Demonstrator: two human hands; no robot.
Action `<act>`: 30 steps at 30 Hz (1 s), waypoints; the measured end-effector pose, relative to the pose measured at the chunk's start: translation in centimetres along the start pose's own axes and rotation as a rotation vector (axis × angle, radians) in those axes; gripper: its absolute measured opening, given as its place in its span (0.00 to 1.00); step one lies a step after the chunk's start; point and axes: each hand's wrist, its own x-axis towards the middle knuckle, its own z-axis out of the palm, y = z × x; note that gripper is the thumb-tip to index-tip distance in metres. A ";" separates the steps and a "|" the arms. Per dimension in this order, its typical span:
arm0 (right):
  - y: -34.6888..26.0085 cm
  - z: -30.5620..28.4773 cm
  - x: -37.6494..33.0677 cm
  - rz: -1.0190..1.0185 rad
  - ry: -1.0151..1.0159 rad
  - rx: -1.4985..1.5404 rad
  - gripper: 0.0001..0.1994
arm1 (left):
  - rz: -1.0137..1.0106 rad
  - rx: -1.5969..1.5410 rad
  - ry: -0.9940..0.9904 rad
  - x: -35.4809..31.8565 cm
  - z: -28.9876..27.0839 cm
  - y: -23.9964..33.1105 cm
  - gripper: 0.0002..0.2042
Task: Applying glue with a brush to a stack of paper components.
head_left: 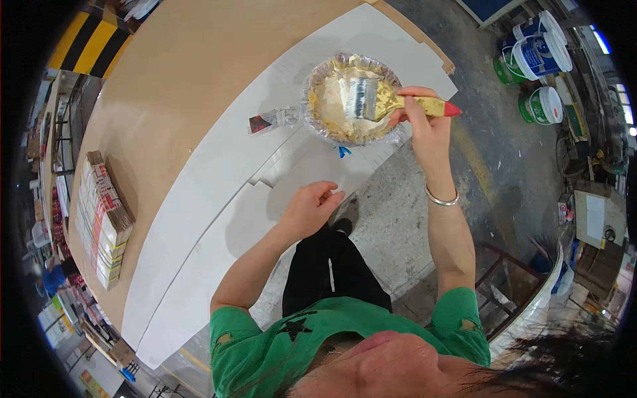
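My right hand (424, 123) is closed round the handle of a wide paintbrush (398, 103). Its yellow handle ends in a red tip, and the bristles are coated with pale paste. The brush lies over a round bowl (310, 106) lined with clear plastic, which holds a cream-coloured paste (330, 99). Dried yellow paste crusts the bowl's inner wall. Lower down, my left hand (312, 209) hovers near the front edge of the white sheet (199, 199), its fingers loosely bent and empty. Whether it touches the sheet I cannot tell.
Left of the bowl lies a small clear plastic-wrapped item (273, 119) with a dark red end. A bundle of printed cardboard pieces (103, 219) rests on the brown table (166, 86). Paint buckets (541, 56) stand on the floor at the far right, with a metal frame (507, 278) nearer.
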 end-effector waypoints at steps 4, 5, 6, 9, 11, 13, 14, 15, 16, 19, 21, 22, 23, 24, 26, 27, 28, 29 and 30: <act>-1.1 -1.2 -0.8 -0.139 0.057 0.002 0.06 | 0.032 0.092 0.035 -0.8 0.7 -0.4 0.14; -1.5 -1.2 -0.9 -0.167 0.104 0.017 0.06 | 0.029 0.106 0.043 -1.0 0.8 -0.7 0.15; -1.8 -1.2 -0.9 -0.169 0.107 0.022 0.06 | 0.027 0.120 0.049 -1.1 0.8 -0.9 0.15; -2.1 -1.1 -0.9 -0.110 0.213 0.138 0.07 | 0.065 0.091 0.050 -1.3 1.0 -0.6 0.15; -1.9 -1.0 -0.6 -0.062 0.281 0.266 0.09 | 0.063 0.093 0.031 -1.2 1.0 -0.5 0.15; -1.4 -0.5 -0.5 -0.069 0.336 0.278 0.10 | 0.060 0.088 0.014 -1.3 0.8 -0.6 0.15; -1.3 -0.1 -0.5 -0.073 0.387 0.288 0.11 | 0.075 0.071 0.006 -1.5 0.6 -0.7 0.15; -1.2 0.3 -0.6 -0.073 0.387 0.283 0.11 | 0.089 0.052 -0.002 -1.6 0.4 -0.9 0.15; -1.2 0.7 -0.7 -0.064 0.428 0.259 0.12 | 0.090 0.052 -0.005 -1.8 0.1 -1.1 0.15; -1.2 2.5 -1.1 -0.108 0.477 0.147 0.12 | 0.086 0.073 -0.010 -2.5 -0.8 -1.8 0.16; -1.3 4.0 -1.4 -0.162 0.484 0.057 0.12 | 0.067 0.064 -0.006 -3.0 -1.6 -2.7 0.16; -1.4 4.7 -1.5 -0.163 0.475 -0.083 0.13 | 0.069 0.060 -0.011 -3.3 -1.9 -3.0 0.16; -1.4 5.2 -1.6 -0.163 0.466 -0.224 0.13 | 0.037 0.042 -0.025 -3.6 -2.3 -3.3 0.16; -0.8 5.5 -1.5 -0.163 0.469 -0.231 0.13 | 0.006 0.024 -0.039 -3.8 -2.5 -3.6 0.16; 0.7 5.9 -0.6 -0.238 0.495 -0.446 0.15 | 0.032 0.027 -0.051 -4.2 -2.9 -4.3 0.16; 0.9 6.1 -0.5 -0.236 0.497 -0.452 0.15 | 0.052 0.037 -0.052 -4.4 -3.1 -4.6 0.16; 0.9 6.5 -0.4 -0.315 0.476 -0.600 0.16 | 0.053 0.031 -0.057 -4.5 -3.2 -4.8 0.16; 0.9 6.9 -0.3 -0.394 0.451 -0.746 0.17 | 0.058 0.017 -0.065 -4.7 -3.3 -5.0 0.16; 0.9 7.3 -0.2 -0.393 0.452 -0.753 0.17 | 0.064 0.002 -0.073 -4.9 -3.4 -5.2 0.16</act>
